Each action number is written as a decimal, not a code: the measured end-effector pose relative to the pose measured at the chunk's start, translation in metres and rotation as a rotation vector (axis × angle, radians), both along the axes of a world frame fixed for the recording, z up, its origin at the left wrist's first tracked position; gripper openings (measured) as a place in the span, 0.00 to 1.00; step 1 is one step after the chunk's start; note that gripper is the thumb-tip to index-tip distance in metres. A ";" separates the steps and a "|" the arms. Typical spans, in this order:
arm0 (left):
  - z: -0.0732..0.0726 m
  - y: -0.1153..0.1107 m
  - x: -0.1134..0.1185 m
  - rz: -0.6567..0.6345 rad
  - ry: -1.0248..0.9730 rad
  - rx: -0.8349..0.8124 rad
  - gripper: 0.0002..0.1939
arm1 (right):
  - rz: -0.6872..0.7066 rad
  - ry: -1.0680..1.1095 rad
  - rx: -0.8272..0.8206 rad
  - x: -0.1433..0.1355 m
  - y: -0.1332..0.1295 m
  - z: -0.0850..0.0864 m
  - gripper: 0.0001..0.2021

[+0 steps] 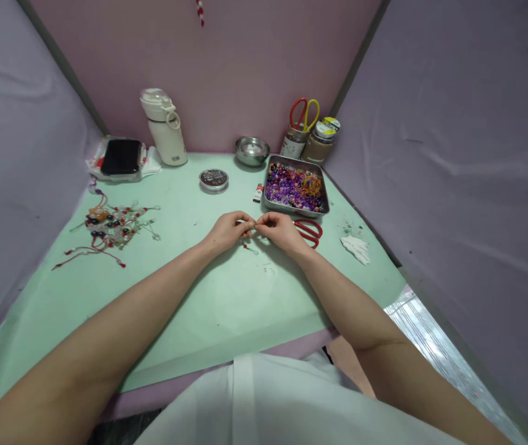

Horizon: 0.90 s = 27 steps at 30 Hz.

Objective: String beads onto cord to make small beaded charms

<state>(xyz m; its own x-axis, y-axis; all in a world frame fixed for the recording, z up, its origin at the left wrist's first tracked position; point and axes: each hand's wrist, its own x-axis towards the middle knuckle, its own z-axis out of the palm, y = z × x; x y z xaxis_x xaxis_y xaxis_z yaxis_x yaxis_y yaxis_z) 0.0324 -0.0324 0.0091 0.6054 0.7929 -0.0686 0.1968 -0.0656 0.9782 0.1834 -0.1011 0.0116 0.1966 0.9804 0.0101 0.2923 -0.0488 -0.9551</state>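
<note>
My left hand (232, 231) and my right hand (279, 231) meet above the middle of the table, fingertips pinched almost together on a small beaded string. Below the left fingers hangs part of that beaded string (245, 246), showing a red bead and a thin loop; the rest is hidden by the fingers. Red-handled scissors (309, 231) lie partly behind my right hand. Just beyond that hand stands a metal tray (297, 211) filled with purple, red and clear beads (287, 184) and a tangle of golden cord (311, 184).
On the left lies a pile of beaded strings (118, 225). Along the back stand a phone-like black object (122, 157), a white bottle (167, 137), a metal bowl (252, 152) and jars (318, 147). A round spool (214, 179), a lighter (258, 193) and crumpled tissue (357, 249) also lie here.
</note>
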 end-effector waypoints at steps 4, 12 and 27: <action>0.002 -0.002 -0.001 -0.022 0.028 -0.001 0.05 | -0.004 -0.066 0.036 0.000 0.000 0.000 0.08; 0.000 -0.003 0.002 -0.058 0.062 0.061 0.02 | 0.006 -0.085 0.042 0.000 -0.001 0.002 0.08; 0.007 -0.007 0.003 -0.024 -0.060 -0.063 0.04 | -0.028 0.019 0.004 0.000 -0.001 0.005 0.07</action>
<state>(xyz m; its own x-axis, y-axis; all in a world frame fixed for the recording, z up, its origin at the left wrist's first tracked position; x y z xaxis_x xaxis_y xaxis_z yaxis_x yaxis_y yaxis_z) 0.0358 -0.0390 0.0160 0.6291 0.7731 -0.0809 0.1370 -0.0078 0.9905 0.1833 -0.1018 0.0162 0.2239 0.9746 0.0097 0.2725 -0.0531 -0.9607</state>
